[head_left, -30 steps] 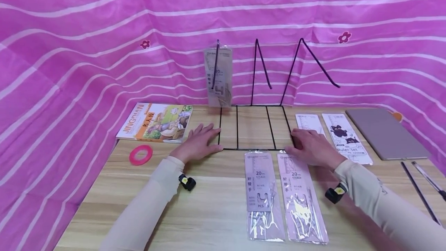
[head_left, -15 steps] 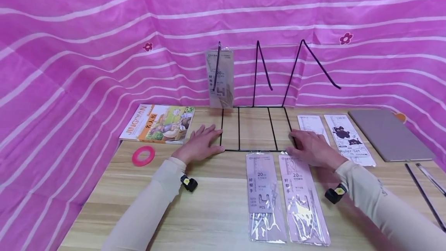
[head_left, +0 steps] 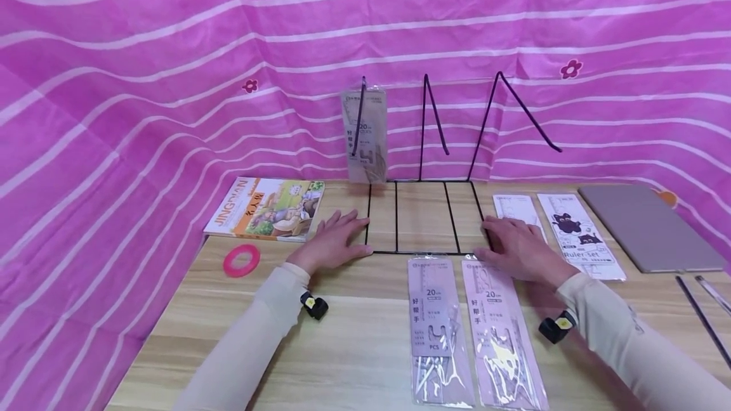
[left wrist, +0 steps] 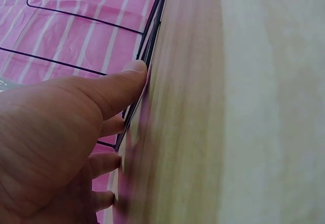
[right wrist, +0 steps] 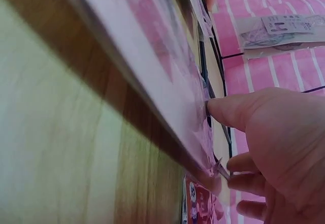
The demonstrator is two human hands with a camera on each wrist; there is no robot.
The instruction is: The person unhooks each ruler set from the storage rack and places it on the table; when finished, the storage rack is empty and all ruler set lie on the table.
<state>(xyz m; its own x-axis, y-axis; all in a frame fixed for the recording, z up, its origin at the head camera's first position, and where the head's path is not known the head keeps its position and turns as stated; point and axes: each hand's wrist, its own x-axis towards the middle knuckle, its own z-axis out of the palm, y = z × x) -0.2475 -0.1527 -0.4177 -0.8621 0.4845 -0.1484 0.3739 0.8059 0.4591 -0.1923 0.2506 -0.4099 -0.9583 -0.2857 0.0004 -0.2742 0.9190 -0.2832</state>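
Note:
A black wire display rack [head_left: 396,217] stands on the table, its flat base toward me and its hooks rising behind. My left hand [head_left: 334,243] rests at the base's front left corner, thumb and fingers spread and touching the wire. At the front right corner lies my right hand [head_left: 522,249], its thumb on the front wire [right wrist: 208,107] and its fingers along the side. From the left hook hangs a clear ruler-set packet [head_left: 374,135]. Two more ruler-set packets [head_left: 432,328] lie flat in front of the base, the right one [head_left: 492,316] close under my right thumb.
To the left are a magazine [head_left: 274,208] and a pink tape ring [head_left: 228,262]. Beyond my right hand lie white ruler-set packets [head_left: 579,227], a grey notebook [head_left: 648,227] and two pen-like sticks [head_left: 704,320]. A pink striped cloth [head_left: 320,11] hangs behind the table.
The head view has tilted up a little, so the whole scene sits lower and slightly to the right. Both hands stay at the rack's corners.

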